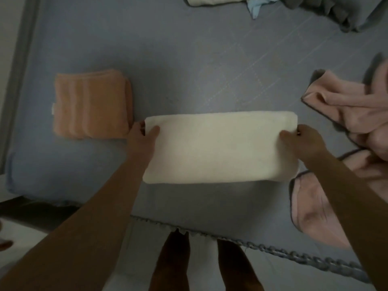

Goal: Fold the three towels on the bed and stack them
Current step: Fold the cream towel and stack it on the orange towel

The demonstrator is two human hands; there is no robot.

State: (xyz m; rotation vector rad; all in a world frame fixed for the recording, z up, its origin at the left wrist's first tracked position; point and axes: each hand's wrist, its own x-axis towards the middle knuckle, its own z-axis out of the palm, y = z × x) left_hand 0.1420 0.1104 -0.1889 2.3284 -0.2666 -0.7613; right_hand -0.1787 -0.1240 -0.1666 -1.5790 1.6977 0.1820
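A cream towel (pixel 218 147), folded into a long rectangle, lies on the blue-grey bed (pixel 178 70) in front of me. My left hand (pixel 143 135) pinches its left end, thumb on top. My right hand (pixel 299 138) pinches its right end the same way. An orange towel (pixel 90 103) sits folded to the left of my left hand. A pink towel with a dark hem (pixel 354 127) lies crumpled at the right edge, partly behind my right forearm.
Pale cloths (pixel 216 0), a light blue cloth (pixel 257 6) and grey bedding (pixel 344 11) lie at the far end of the bed. The bed's near edge (pixel 273 250) runs across the bottom, with my legs below it. A wall or frame (pixel 12 80) borders the left side.
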